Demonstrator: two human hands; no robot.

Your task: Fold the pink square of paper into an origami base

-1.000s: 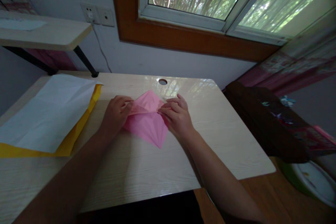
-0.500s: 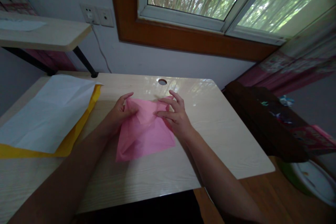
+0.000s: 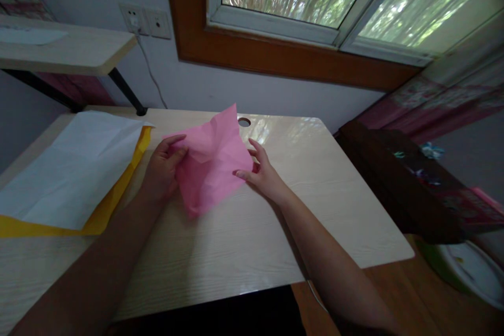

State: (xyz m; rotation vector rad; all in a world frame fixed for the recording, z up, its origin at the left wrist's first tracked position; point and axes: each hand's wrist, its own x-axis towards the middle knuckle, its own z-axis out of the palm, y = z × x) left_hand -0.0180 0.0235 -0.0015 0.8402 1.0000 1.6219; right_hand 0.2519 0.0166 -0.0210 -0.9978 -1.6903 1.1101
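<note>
A creased sheet of pink paper [image 3: 214,155] is held up over the desk, with one corner pointing toward the wall and another toward me. My left hand [image 3: 162,165] pinches its left corner between thumb and fingers. At the opposite side, my right hand [image 3: 260,170] has its thumb on the near face of the right corner, with fingers behind the edge. Some of the right fingers are hidden by the paper.
White paper [image 3: 74,168] lies over a yellow sheet [image 3: 118,194] on the left of the pale desk [image 3: 334,194]. A raised shelf [image 3: 79,52] stands at the back left. The desktop has a round cable hole [image 3: 244,122] near its back edge. Dark furniture [image 3: 394,184] stands at the right.
The pink paper was bunched and folded over; now it is spread out wider and turned, with a corner upward. My left hand has moved left, and my right hand has shifted its hold to the right corner.
</note>
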